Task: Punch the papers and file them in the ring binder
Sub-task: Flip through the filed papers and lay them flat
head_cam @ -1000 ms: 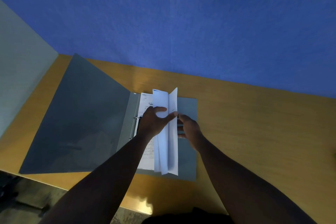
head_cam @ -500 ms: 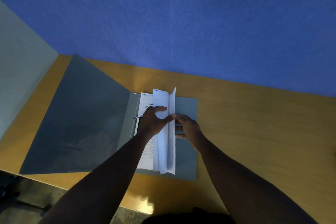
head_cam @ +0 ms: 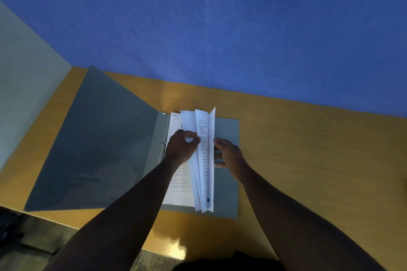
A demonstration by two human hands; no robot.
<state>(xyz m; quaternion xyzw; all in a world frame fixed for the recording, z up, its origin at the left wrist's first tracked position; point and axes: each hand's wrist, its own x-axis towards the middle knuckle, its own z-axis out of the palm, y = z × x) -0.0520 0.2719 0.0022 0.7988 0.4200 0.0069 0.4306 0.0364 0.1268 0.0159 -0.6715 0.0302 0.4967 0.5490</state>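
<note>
A grey ring binder (head_cam: 99,149) lies open on the wooden desk, its front cover spread flat to the left. White printed papers (head_cam: 206,160) stand upright on edge over its right half, above a sheet lying flat beside the rings (head_cam: 164,143). My left hand (head_cam: 181,147) curls over the left sheets and pinches them with the thumb. My right hand (head_cam: 229,156) backs the papers from the right, thumb on the outer sheet, fingers partly hidden behind it.
The yellow-brown desk (head_cam: 308,160) runs to a blue wall (head_cam: 220,28) at the back and a pale grey wall (head_cam: 22,61) on the left. Its front edge (head_cam: 171,251) is close to my body. No hole punch is in view.
The standing sheets have fanned apart, showing printed text on an inner page. My left thumb has curled in onto the left sheets. My right hand shifted slightly right.
</note>
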